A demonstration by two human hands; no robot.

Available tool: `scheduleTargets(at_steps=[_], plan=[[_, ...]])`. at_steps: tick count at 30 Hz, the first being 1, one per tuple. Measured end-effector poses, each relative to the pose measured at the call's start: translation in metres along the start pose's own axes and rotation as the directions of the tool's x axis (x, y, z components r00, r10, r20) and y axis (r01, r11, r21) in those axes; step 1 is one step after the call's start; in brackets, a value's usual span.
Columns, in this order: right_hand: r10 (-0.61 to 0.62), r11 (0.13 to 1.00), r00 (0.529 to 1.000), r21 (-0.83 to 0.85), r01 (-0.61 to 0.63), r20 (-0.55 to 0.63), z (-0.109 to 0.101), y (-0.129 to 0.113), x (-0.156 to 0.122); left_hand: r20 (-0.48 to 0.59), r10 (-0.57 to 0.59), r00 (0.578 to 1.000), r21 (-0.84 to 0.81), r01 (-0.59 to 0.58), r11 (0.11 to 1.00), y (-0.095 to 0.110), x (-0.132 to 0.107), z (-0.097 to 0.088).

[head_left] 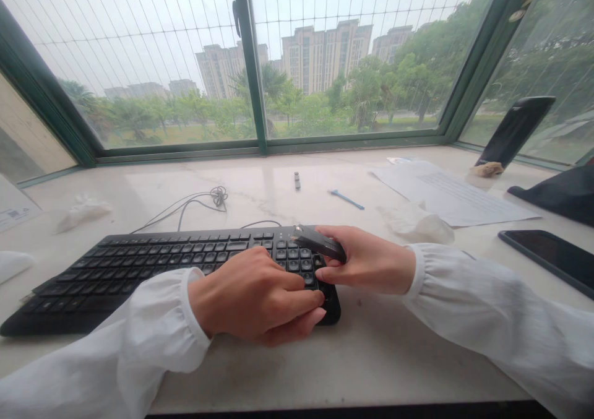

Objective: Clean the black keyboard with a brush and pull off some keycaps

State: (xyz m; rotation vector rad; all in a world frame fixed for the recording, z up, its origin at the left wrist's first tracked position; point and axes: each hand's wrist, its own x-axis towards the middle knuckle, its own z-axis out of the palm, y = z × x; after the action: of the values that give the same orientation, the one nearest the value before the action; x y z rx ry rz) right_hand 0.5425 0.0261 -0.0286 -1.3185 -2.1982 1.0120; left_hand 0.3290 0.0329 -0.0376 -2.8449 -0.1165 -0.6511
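A black keyboard [153,270] lies across the table in front of me. My left hand [260,298] rests over its right part, the thumb and forefinger pinched together at the lower right corner of the number pad. What sits between those fingertips, if anything, is hidden. Just above the right end of the keys, my right hand [366,258] is closed around a black stapler [320,243], whose metal-tipped end points left. Behind the keyboard lie a short grey strip like staples [297,181] and a thin blue stick [347,199].
A coiled cable [218,198] lies behind the keyboard. To the right are crumpled tissue [420,221], a printed sheet [445,190], a phone [552,255] and a dark upright object [517,131]. More tissue [83,211] is at left. A window frame [185,155] borders the back.
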Motion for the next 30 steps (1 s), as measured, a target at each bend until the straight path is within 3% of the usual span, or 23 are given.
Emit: scheduleTargets(at_steps=[9, 21, 30], plan=[[-0.021, 0.999, 0.997, 0.050, 0.017, 0.072, -0.0019, 0.0072, 0.0037, -0.015, -0.006, 1.000, -0.018, 0.005, 1.000, -0.0006, 0.0000, 0.0012], [0.018, 0.997, 0.997, 0.076, -0.024, 0.081, 0.0020, 0.0049, 0.0039, -0.051, -0.012, 0.999, 0.007, 0.013, 1.000, 0.0046, 0.0042, 0.0034], [-0.104, 0.993, 0.988, 0.069, 0.097, 0.116, 0.0015, 0.0088, 0.0057, -0.032, -0.060, 0.998, -0.070, 0.057, 0.996, 0.0006, 0.0012, 0.0083]])
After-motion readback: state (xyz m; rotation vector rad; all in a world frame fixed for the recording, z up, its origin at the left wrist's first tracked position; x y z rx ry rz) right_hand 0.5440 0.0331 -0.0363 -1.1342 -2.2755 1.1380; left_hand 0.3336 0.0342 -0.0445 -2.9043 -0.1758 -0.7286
